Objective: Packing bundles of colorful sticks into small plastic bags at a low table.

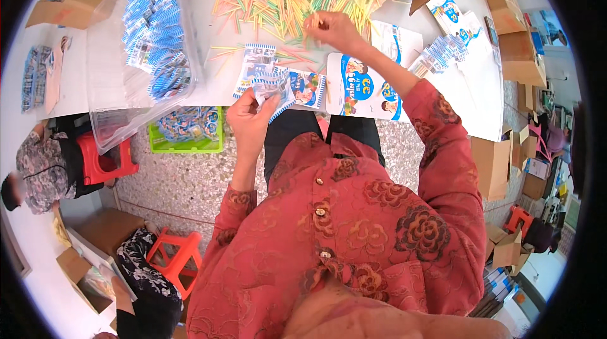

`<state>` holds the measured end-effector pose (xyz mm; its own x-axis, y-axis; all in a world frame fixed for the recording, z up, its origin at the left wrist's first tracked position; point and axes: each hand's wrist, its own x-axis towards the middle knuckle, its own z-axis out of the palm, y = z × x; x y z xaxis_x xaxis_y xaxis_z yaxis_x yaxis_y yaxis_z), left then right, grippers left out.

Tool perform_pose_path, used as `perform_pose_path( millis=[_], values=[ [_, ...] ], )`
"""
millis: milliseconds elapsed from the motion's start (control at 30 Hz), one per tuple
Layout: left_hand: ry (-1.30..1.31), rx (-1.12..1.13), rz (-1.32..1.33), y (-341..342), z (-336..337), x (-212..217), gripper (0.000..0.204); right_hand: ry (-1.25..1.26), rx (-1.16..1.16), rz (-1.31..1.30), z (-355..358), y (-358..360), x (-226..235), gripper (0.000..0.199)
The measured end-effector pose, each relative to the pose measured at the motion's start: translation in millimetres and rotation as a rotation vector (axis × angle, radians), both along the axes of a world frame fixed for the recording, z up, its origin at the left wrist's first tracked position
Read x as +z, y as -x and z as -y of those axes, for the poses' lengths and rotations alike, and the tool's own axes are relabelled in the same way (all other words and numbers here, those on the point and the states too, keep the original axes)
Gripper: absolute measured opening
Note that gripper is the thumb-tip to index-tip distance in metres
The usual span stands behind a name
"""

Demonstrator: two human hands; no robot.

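Observation:
My left hand (250,113), near the table's front edge, is closed on a small blue-and-white striped packet (273,86). Farther forward, my right hand (336,30) has its fingertips pinched together over the near side of a loose heap of thin coloured sticks (272,7), yellow, green and pink. Whatever sits in that pinch is too small to make out. Another packet (258,59) lies flat just beyond my left hand, and a packet with a colourful picture (308,88) lies to its right. Below my right forearm rests a printed white-and-blue card (354,86).
At the left a clear plastic tray (193,54) holds rows of striped packets. A green crate (221,140) with more packets stands on the floor. More striped packets (446,54) lie at the right. Cardboard boxes (506,10) flank the table. People sit at the left near red stools (177,257).

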<state>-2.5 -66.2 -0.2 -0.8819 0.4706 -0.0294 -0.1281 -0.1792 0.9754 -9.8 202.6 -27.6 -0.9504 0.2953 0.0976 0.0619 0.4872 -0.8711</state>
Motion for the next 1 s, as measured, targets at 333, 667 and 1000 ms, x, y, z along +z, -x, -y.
perform_pose_path(
  millis=[333,667,1000],
  values=[
    [0.123,-0.049,-0.184,7.4,-16.1,-2.0,0.007,0.116,-0.003,-0.099,3.3,-19.8,43.4,0.013],
    [0.176,-0.042,-0.355,5.1,-48.4,10.3,0.006,0.317,0.145,-0.169,25.6,-67.9,132.9,0.011],
    [0.216,-0.049,-0.313,3.1,-55.7,12.1,0.007,-0.313,0.154,-0.384,32.9,-74.2,131.2,0.008]
  ],
)
